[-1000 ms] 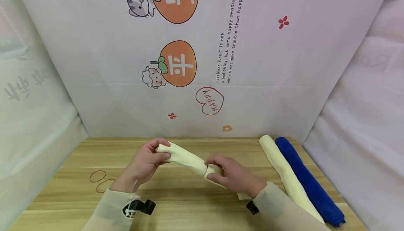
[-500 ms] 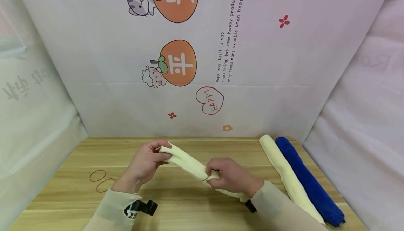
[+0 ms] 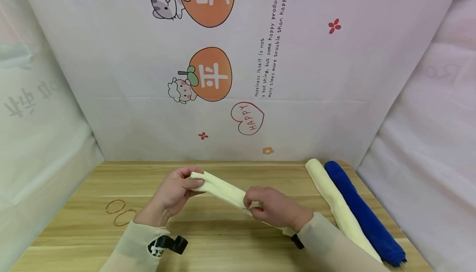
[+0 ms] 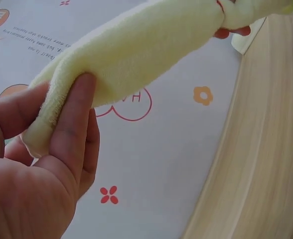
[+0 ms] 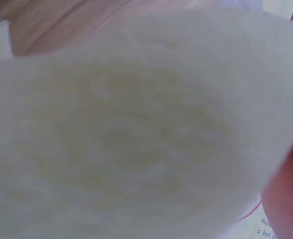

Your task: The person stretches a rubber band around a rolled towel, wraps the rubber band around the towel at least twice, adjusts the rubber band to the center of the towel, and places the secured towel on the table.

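While the L hand (image 3: 174,195) pinches the upper end of a cream roll (image 3: 223,191), thumb in front & fingers behind, the R hand (image 3: 279,209) grips it further along, thumb & index curled in on it right by a thin reddish band (image 4: 220,6) around the cloth. Whether the R fingertips press the band itself or only fabric, can't tell; the R wrist view is mostly blurred cream cloth. The roll is held up btwn both hands over the wood table (image 3: 219,253), slanting down to the R, its lower part running under the R hand. A black mount (image 3: 175,244) sits at the L sleeve (image 3: 132,243). Out L on the table lie two thin rings (image 3: 115,200), nr each other. Over R, a 2nd cream roll (image 3: 341,211) & a blue roll (image 3: 364,214) lie side by side. Behind is a white backdrop (image 3: 297,127) w/ orange fruit prints (image 3: 210,59) & a red HAPPY heart (image 3: 248,119)
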`<state>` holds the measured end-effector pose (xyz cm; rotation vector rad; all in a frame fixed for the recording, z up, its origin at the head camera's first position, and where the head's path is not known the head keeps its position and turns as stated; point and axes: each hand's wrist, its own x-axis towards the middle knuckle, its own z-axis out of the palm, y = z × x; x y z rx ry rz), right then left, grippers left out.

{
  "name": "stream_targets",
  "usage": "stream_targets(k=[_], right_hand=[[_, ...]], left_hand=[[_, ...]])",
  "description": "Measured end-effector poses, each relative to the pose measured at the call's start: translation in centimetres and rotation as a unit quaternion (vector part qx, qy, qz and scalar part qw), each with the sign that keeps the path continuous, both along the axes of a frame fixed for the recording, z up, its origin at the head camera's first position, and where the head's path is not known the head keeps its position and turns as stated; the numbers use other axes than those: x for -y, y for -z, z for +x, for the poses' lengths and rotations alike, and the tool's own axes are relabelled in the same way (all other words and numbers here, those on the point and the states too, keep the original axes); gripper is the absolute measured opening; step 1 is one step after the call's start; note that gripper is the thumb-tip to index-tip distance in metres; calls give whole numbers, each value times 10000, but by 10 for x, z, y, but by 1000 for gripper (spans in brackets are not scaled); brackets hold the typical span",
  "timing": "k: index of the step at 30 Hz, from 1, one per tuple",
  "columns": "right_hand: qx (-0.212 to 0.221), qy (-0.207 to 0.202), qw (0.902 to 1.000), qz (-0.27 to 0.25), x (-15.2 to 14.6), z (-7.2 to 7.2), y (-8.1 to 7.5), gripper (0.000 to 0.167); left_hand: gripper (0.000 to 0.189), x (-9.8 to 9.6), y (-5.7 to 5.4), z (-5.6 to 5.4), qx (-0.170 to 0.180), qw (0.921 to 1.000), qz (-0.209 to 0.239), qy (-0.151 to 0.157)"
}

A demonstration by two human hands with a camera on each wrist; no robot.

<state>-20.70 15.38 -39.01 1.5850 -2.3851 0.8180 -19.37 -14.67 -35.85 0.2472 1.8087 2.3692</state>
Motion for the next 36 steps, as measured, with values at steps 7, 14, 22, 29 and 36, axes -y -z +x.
stream_targets(k=[7, 14, 22, 29, 36], right_hand=[[790, 355, 9953, -438, -1, 2, 1, 39], [3746, 200, 9162, -1410, -2, 2, -8, 20], [5316, -547, 8311, -1539, 3, 1, -12, 19], [3885, 287, 9159, -966, 3, 11, -16, 33], [1449, 414, 9870, -549, 13, 20, -12, 31]], left_hand=[[12, 1, 0, -1, 275, 9992, 271, -58], [47, -5, 4, 1, -211, 9894, 1329, 548], [82, -25, 19, 4, -376, 9843, 1501, 844], [56, -21, 9, 1, -930, 9919, 864, 61], [36, -17, 1, 0, -895, 9946, 311, -421]])
